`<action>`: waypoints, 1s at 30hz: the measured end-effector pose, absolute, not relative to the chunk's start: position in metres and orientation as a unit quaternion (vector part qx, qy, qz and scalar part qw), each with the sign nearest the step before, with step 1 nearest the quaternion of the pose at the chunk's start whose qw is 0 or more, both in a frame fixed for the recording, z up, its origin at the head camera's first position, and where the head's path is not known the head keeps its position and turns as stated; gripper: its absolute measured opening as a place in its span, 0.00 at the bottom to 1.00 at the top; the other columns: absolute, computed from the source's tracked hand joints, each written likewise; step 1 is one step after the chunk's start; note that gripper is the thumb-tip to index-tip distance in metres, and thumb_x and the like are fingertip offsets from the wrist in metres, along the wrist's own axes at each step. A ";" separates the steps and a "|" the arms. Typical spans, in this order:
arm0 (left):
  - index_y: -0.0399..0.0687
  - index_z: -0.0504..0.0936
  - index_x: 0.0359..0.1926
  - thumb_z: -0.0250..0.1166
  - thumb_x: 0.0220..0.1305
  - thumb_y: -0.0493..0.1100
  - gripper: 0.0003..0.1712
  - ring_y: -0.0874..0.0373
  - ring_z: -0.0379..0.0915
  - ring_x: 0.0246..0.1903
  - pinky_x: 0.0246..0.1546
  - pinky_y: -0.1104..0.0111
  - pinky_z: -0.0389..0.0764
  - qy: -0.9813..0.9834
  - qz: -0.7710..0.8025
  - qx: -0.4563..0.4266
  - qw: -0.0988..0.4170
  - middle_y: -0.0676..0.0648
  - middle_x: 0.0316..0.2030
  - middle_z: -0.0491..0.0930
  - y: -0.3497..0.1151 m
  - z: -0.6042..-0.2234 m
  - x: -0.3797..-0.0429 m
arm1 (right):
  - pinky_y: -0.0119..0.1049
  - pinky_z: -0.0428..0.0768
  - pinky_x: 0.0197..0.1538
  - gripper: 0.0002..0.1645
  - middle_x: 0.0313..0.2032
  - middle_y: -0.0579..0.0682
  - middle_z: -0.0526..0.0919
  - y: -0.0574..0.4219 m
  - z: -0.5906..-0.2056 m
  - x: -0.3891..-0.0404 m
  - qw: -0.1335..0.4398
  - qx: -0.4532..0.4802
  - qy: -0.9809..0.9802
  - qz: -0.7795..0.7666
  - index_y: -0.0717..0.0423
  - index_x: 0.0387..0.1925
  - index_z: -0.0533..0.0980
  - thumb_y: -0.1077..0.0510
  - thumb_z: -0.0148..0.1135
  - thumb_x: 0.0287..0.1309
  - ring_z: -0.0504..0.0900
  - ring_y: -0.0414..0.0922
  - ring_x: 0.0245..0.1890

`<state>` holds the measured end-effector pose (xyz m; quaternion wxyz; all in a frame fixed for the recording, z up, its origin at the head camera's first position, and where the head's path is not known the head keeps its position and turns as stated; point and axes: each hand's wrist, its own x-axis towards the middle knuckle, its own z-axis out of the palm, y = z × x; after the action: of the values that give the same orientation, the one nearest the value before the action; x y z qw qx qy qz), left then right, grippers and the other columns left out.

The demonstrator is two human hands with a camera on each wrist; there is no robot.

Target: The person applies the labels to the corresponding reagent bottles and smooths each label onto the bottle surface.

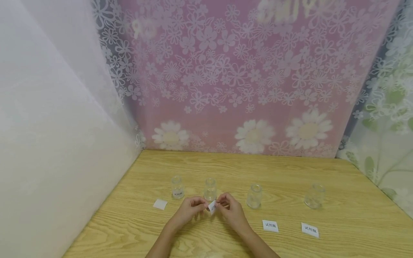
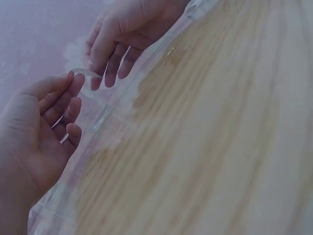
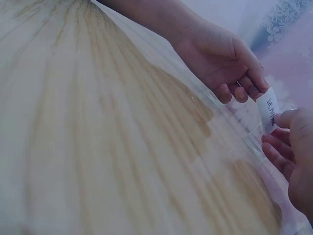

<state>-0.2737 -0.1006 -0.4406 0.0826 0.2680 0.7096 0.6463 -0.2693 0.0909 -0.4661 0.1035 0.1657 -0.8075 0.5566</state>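
Both hands hold one small white label (image 1: 212,206) with dark handwriting, just in front of a clear glass bottle (image 1: 210,189). My left hand (image 1: 190,210) pinches its left end between thumb and forefinger. The other end is pinched by my right hand (image 1: 233,214). In the left wrist view the label (image 2: 86,72) looks like a thin, slightly bent strip. The right wrist view shows the writing on the label (image 3: 267,110). To the left stands another glass bottle (image 1: 177,192) bearing a similar label low on its front.
Two more glass bottles, one right of centre (image 1: 254,197) and one farther right (image 1: 315,197), stand on the wooden table (image 1: 129,229). Two written labels (image 1: 270,225) (image 1: 310,229) lie in front of them. A blank white square (image 1: 160,204) lies at left. Patterned curtains enclose the table.
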 end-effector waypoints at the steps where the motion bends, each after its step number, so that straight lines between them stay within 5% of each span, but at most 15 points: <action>1: 0.23 0.75 0.36 0.55 0.64 0.32 0.10 0.60 0.68 0.24 0.18 0.76 0.65 0.707 0.648 0.271 0.083 0.43 0.30 0.79 -0.101 -0.442 -0.274 | 0.33 0.77 0.38 0.06 0.36 0.48 0.80 0.091 -0.468 -0.270 0.097 0.175 -0.806 0.556 0.58 0.36 0.74 0.59 0.61 0.58 0.77 0.45 0.37; 10: 0.30 0.77 0.37 0.55 0.65 0.34 0.08 0.58 0.68 0.27 0.20 0.75 0.67 0.720 0.629 0.278 0.091 0.44 0.32 0.78 -0.101 -0.464 -0.288 | 0.36 0.77 0.44 0.14 0.51 0.54 0.75 0.091 -0.473 -0.270 0.028 0.257 -0.775 0.576 0.58 0.43 0.75 0.53 0.57 0.61 0.75 0.50 0.46; 17: 0.28 0.77 0.36 0.55 0.64 0.32 0.08 0.59 0.67 0.24 0.20 0.76 0.67 0.724 0.614 0.303 0.087 0.34 0.32 0.77 -0.100 -0.446 -0.278 | 0.36 0.78 0.41 0.09 0.47 0.55 0.76 0.089 -0.462 -0.263 0.038 0.252 -0.781 0.570 0.59 0.40 0.75 0.58 0.57 0.61 0.75 0.50 0.44; 30: 0.31 0.78 0.34 0.56 0.63 0.32 0.06 0.58 0.67 0.23 0.20 0.75 0.67 0.760 0.606 0.233 0.033 0.33 0.30 0.78 -0.099 -0.442 -0.275 | 0.37 0.79 0.29 0.02 0.37 0.54 0.79 0.086 -0.437 -0.249 0.095 0.192 -0.781 0.587 0.63 0.33 0.76 0.66 0.58 0.58 0.74 0.51 0.37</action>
<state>-0.2753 -0.0992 -0.4424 0.0333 0.2326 0.7601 0.6058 -0.2493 0.0860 -0.4366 0.0945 0.1917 -0.7810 0.5868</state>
